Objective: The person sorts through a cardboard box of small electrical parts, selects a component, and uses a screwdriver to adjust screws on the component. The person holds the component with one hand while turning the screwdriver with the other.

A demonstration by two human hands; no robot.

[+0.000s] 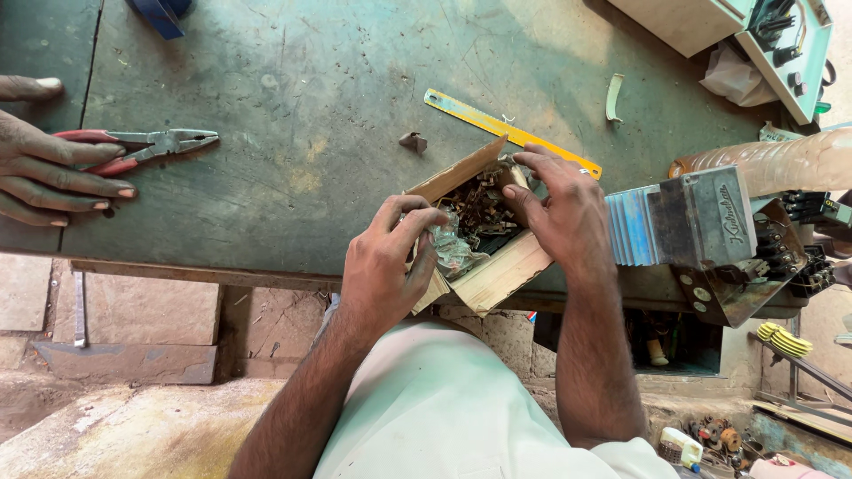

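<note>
- Head view, with the small cardboard box (484,257) at the near edge of the green workbench (293,98) as the landmark.
- Far left of the box, another person's hand (53,168) rests on red-handled pliers (142,146).
- Just left of the box, the left hand (390,266) curls its fingers over the box's near-left corner and pinches a crumpled clear plastic bag (453,248) that spills from inside.
- The box sits tilted, flaps open, partly overhanging the bench edge and filled with small dark metal parts (479,208).
- It is likely light but floppy; the thin flaps would bend, so the walls and underside look the safer hold. The loose parts could tip out.
- On the box's right side, the right hand (559,208) lies half closed over the far-right rim, fingertips dipping towards the parts; I cannot tell whether it grips any.
- Behind the box lies a yellow ruler (506,131).
- Right of the box stands a grey and blue metal unit (692,226).
</note>
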